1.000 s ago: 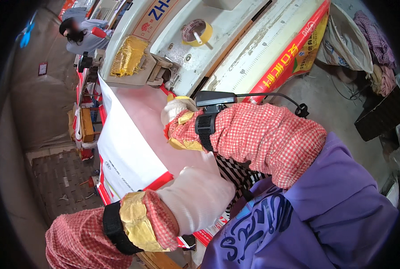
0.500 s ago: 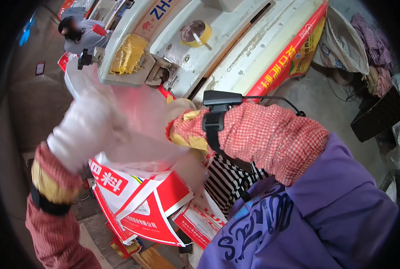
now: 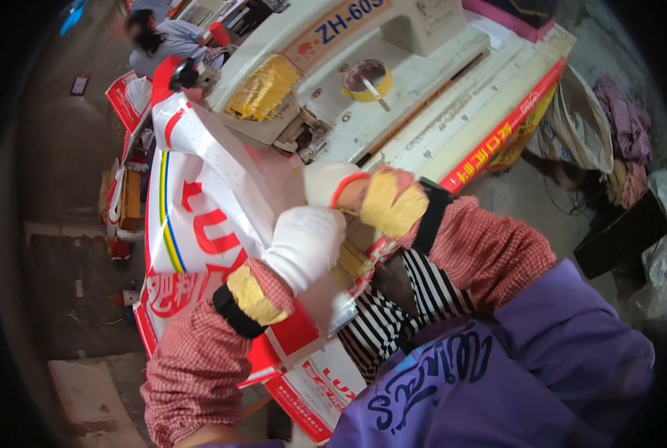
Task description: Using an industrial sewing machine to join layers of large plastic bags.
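1. The landmark, a pale metal machine with a long overhanging arm (image 3: 416, 82), is standing across the upper middle of the view.
2. A large white and red plastic bag with a blue, green and yellow stripe (image 3: 199, 209) is spreading in folds to the left and near side of the machine, its upper part rising beside the arm's end.
3. The left hand in a white knitted glove (image 3: 303, 243) is resting on the bag, on the near side of the machine; its fingers are hiding from view, so whether it is gripping cannot be told.
4. The right hand in a white glove (image 3: 333, 184) is lying just beyond the left, close to the machine's near edge; its finger state cannot be told either.
5. A yellow tape roll (image 3: 367, 95) is sitting on the machine's bed.
6. A frayed yellow patch (image 3: 262, 88) is covering the arm's end.
7. A seated person in grey (image 3: 173, 45) is appearing beyond the machine, to its left.
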`<act>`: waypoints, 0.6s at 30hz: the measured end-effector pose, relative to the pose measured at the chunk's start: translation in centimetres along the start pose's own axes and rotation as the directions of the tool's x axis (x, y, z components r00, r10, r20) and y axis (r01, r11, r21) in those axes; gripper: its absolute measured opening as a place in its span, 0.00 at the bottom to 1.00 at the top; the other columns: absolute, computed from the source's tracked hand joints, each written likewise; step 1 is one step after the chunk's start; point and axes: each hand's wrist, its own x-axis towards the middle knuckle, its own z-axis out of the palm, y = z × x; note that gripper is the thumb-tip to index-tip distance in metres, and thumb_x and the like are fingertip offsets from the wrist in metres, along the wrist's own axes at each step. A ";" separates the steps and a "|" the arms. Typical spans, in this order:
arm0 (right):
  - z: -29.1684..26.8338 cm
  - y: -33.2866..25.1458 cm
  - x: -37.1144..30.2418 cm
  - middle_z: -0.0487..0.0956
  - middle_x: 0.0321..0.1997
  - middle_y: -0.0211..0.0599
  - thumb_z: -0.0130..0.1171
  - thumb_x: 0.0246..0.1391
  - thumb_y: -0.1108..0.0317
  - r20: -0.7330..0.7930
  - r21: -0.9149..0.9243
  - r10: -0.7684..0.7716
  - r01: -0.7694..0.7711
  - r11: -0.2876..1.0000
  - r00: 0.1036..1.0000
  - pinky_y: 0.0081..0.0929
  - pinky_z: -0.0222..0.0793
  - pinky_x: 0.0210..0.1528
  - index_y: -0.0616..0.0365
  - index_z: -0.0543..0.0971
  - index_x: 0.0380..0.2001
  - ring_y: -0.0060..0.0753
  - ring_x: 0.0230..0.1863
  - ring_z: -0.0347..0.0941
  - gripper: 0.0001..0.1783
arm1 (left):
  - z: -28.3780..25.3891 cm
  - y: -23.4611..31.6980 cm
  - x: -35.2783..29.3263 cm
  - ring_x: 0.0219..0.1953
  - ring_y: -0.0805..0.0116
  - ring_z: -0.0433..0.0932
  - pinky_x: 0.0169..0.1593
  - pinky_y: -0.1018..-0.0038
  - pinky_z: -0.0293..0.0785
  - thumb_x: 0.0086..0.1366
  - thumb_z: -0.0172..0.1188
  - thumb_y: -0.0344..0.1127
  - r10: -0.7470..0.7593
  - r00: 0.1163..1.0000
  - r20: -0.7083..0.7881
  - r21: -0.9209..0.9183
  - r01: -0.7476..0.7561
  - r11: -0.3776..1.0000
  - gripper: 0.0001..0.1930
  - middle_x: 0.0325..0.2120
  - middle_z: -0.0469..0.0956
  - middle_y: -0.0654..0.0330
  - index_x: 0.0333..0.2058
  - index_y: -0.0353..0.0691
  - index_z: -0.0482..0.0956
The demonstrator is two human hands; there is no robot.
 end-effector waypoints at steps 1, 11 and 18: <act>-0.8 0.6 0.2 0.78 0.34 0.48 0.52 0.45 0.64 -0.007 0.135 0.006 -0.005 0.991 1.000 0.38 0.71 0.35 0.56 0.76 0.39 0.44 0.34 0.75 0.17 | 0.5 -1.3 0.9 0.27 0.53 0.76 0.31 0.63 0.71 0.51 0.54 0.37 -0.010 0.999 -0.046 0.046 0.012 0.999 0.08 0.20 0.75 0.52 0.21 0.40 0.77; 1.3 -5.8 -2.2 0.64 0.55 0.50 0.56 0.43 0.65 -0.235 0.208 -0.114 0.164 0.964 0.965 0.36 0.65 0.49 0.59 0.58 0.57 0.48 0.49 0.68 0.36 | 3.6 -12.8 0.6 0.33 0.54 0.77 0.36 0.62 0.73 0.50 0.53 0.30 -0.465 0.840 -0.278 -0.158 0.438 0.885 0.06 0.27 0.77 0.49 0.27 0.39 0.77; 4.8 -8.3 4.3 0.68 0.50 0.43 0.42 0.53 0.67 -0.191 -0.468 -0.350 0.228 0.854 0.917 0.29 0.57 0.55 0.60 0.66 0.46 0.40 0.53 0.61 0.18 | -4.3 -5.9 -20.9 0.29 0.62 0.76 0.45 0.65 0.71 0.46 0.55 0.29 -0.260 0.918 -0.298 0.388 0.365 0.846 0.03 0.24 0.76 0.61 0.18 0.45 0.76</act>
